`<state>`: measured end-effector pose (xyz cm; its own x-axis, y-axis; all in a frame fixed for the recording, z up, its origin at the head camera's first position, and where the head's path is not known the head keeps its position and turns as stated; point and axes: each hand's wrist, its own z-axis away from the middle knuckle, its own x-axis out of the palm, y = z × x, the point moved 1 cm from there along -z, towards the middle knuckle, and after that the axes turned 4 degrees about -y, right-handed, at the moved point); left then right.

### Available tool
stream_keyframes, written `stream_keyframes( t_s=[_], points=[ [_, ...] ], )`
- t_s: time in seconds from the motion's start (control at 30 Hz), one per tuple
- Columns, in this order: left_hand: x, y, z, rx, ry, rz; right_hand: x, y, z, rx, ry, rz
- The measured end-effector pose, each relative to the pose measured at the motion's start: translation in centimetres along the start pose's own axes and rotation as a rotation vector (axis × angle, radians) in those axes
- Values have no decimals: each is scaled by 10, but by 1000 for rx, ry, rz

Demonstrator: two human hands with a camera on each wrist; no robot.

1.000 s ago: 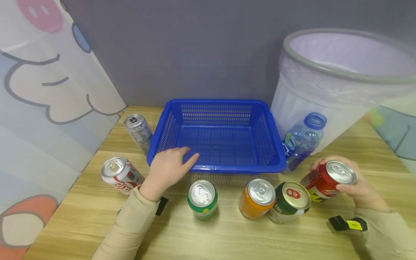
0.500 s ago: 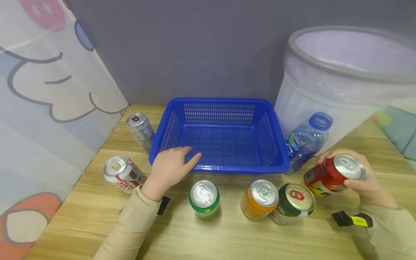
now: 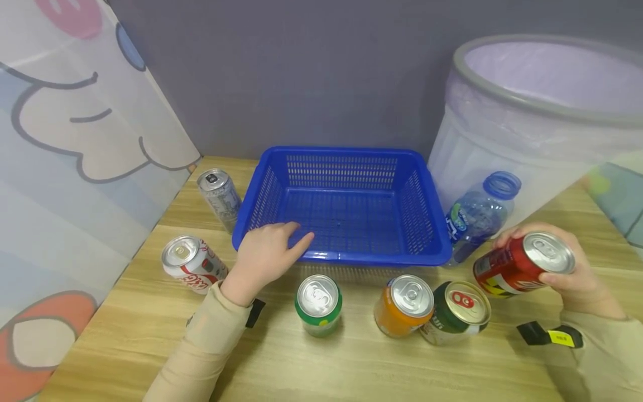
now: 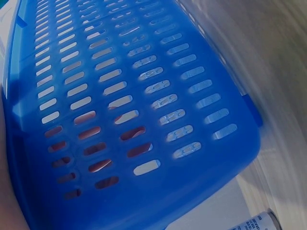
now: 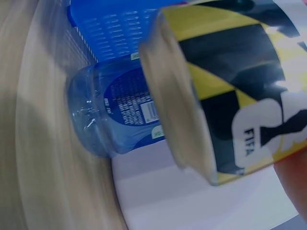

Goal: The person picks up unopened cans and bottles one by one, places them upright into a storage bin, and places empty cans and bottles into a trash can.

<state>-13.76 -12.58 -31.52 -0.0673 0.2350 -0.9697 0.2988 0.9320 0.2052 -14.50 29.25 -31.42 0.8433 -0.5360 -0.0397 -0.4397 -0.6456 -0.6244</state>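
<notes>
My right hand (image 3: 572, 262) grips a red soda can (image 3: 507, 268) round its side, thumb near the top rim. The can is tilted, its lid toward the right. Its base and yellow-and-black FIFA print face the right wrist view. Beside it stands a blue-tinted plastic bottle (image 3: 479, 215) without a cap. My left hand (image 3: 266, 254) lies over the near left corner of a blue basket (image 3: 346, 259), thumb straight and most fingers hidden inside. Through the slots of the basket wall (image 4: 100, 103), parts of fingers show in the left wrist view.
A green can (image 3: 318, 310), an orange can (image 3: 402, 307) and a dark green can with a gold lid (image 3: 457, 312) stand before the basket. At left are a white-and-red can (image 3: 193, 265) and a slim silver can (image 3: 221, 198). A lined bin (image 3: 517, 139) stands behind right.
My right hand has moved the red can slightly right and upward, away from the dark green can, tilting it more. My left hand stays on the basket corner. The head view has shifted a little.
</notes>
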Motion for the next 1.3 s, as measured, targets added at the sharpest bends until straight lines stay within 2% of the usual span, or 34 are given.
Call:
stream_keyframes(
  t_s=[0.37, 0.8, 1.3],
  points=[
    [-1, 0, -1, -7, -18, -6, 7, -4, -19, -37, 17, 21],
    [-2, 0, 0, -2, -13, -2, 8, -18, -23, 42, 41, 31],
    [0, -1, -1, -6, -20, 0, 15, -25, -43, 49, 46, 138]
  ],
)
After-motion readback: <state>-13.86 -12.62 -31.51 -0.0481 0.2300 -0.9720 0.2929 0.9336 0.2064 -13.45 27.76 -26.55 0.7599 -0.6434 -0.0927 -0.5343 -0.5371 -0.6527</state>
